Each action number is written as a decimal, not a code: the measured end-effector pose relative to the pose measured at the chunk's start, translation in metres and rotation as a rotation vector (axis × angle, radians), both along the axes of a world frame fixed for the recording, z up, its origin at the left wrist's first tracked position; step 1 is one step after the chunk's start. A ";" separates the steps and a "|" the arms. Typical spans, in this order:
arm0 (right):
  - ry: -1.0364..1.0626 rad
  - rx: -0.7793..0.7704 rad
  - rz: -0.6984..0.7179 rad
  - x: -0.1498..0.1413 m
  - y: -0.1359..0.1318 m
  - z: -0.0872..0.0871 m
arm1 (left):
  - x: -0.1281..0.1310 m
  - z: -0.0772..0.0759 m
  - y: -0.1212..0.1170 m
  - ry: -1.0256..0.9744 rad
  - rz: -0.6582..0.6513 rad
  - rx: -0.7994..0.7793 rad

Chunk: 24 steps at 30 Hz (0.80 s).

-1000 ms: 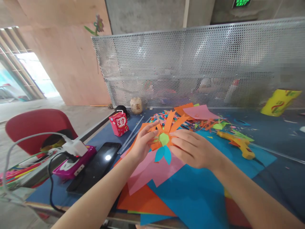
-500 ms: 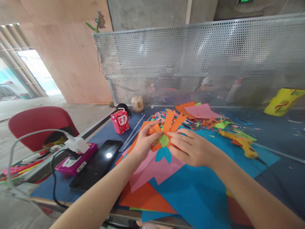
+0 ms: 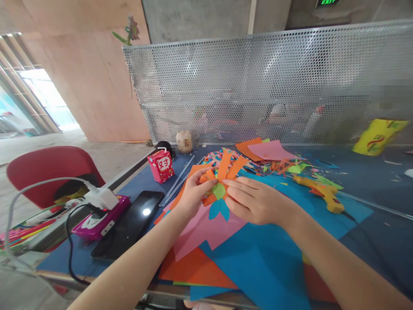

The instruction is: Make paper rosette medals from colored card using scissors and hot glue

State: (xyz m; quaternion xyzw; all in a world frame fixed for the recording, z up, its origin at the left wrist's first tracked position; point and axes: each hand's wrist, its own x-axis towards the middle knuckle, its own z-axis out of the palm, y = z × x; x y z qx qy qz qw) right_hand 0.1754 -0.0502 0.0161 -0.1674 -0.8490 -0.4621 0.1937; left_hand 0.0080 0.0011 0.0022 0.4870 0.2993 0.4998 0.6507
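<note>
**Two hands steady an orange paper flower over coloured sheets**

A paper flower is held between both hands near the middle of the worktop, above loose sheets; whether it touches them cannot be told. It has a lime-green centre, orange strips fanning toward the worktop's far edge, and two blue leaf-shaped pieces pointing toward the near edge. The left hand pinches it, thumb beside the green centre and forefinger over the orange paper. The right hand grips the opposite side, fingers bent close together, their tips on the orange paper; its thumb is hidden.

Beneath the hands, pink paper overlaps a blue sheet, and an orange sheet lies by the near edge. Small paper scraps are strewn beyond the flower, toward the far edge, where a perforated metal screen stands. A yellow glue gun lies to the right of the hands, its cable trailing toward the right edge.

Toward the near-left corner, a magenta power strip sits beside a black smartphone, with a white charger plugged in. A red drink carton stands upright farther along the left edge, near two clear sticks lying side by side.
</note>
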 end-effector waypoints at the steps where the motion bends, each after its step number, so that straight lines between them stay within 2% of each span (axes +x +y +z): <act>1: 0.014 -0.013 0.005 0.000 0.000 0.000 | 0.000 0.000 0.000 0.003 -0.004 -0.007; 3: 0.083 -0.058 0.020 0.002 0.000 0.000 | 0.000 0.002 0.000 0.021 0.002 -0.024; 5: 0.239 -0.155 0.040 0.003 0.002 -0.001 | -0.002 0.005 0.000 0.025 0.035 -0.078; 7: 0.479 -0.306 0.041 0.005 0.004 -0.001 | -0.005 0.008 0.001 -0.001 0.006 -0.176; 9: 0.820 -0.469 0.014 0.007 0.007 -0.001 | -0.007 0.011 0.002 -0.027 -0.043 -0.242; 12: 1.348 -0.761 0.031 0.011 0.013 -0.001 | -0.009 0.010 0.006 0.014 0.057 -0.123; 14: 1.548 -1.024 0.069 0.012 0.017 -0.002 | -0.008 0.007 0.009 0.075 0.104 -0.007; 16: 1.654 -1.232 0.075 0.013 0.020 -0.005 | -0.005 0.003 0.012 0.110 0.028 0.021; 18: 1.721 -1.361 0.082 0.013 0.022 -0.007 | -0.002 -0.002 0.012 0.099 -0.068 -0.016; 21: 1.754 -1.460 0.098 0.012 0.022 -0.009 | 0.000 -0.005 0.010 0.033 -0.128 -0.038; 24: 1.730 -1.465 0.080 0.011 0.022 -0.011 | 0.000 -0.004 0.007 -0.024 -0.112 -0.041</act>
